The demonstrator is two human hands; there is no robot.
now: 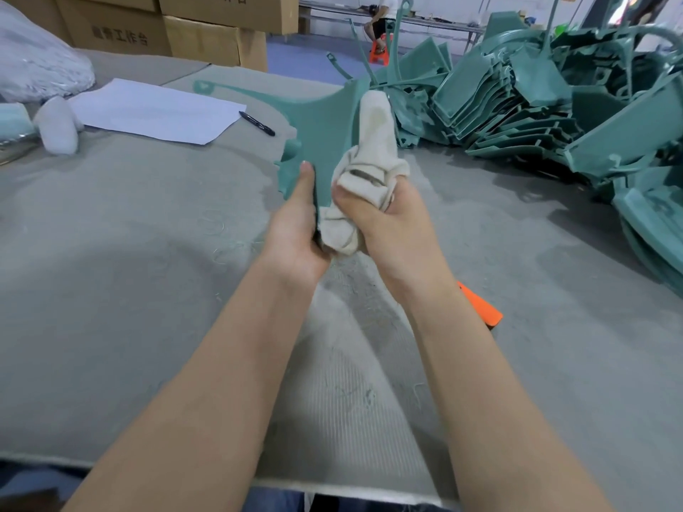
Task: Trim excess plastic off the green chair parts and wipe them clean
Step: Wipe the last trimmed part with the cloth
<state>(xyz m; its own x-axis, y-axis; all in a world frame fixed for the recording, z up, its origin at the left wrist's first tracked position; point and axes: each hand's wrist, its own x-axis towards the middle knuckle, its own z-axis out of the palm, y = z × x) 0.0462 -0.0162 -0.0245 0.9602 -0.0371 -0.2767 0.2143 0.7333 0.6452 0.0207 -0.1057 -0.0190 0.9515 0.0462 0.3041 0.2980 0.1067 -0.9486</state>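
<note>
View: head camera, looking down along both my bare forearms to the centre of the frame.
Left hand: it grips the near end of the green chair part, with my thumb lying flat up its face.
Right hand: my fingers are curled tight round a bunched beige cloth, just right of my left hand.
Green chair part: held up above the bench at centre frame. It is a broad curved panel, and one thin arm reaches toward the upper left.
Cloth: its free end stands up against the right edge of the part, and its lower end sits between my two hands.
Pile of green parts: stacked and tangled across the upper right, well apart from my hands.
Bench: grey felt with thin plastic shavings scattered on it.
Paper: a white sheet lying flat at upper left, with a black pen just beside its right corner.
Orange object: partly hidden behind my right forearm; I cannot tell what it is.
Cardboard boxes: stacked along the top left.
</note>
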